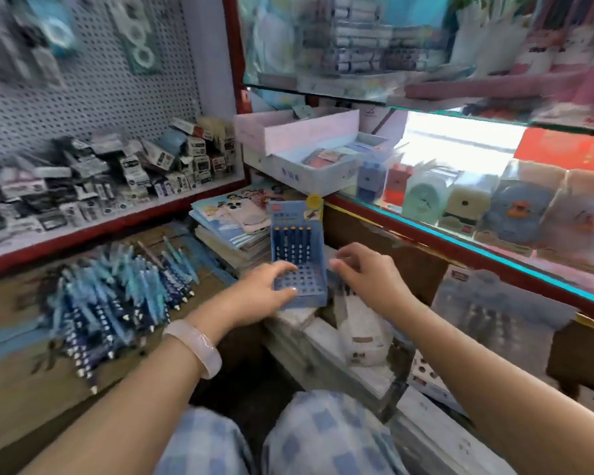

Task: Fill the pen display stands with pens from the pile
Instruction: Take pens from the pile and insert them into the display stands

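The left hand (266, 286) grips the near-left corner of the blue display stand (297, 255), steadying it, while the unclenched right hand (364, 269) hovers beside it, pen pile (117, 296) lying left.

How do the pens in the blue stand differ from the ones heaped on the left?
The pens in the blue plastic display stand sit in one neat row, side by side; the loose pile of blue pens lies jumbled on the counter. The row is few, the pile many. Both look blue.

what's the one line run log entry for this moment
left hand on blue pen stand | right hand beside it | stand: one back row filled | pen pile left, untouched
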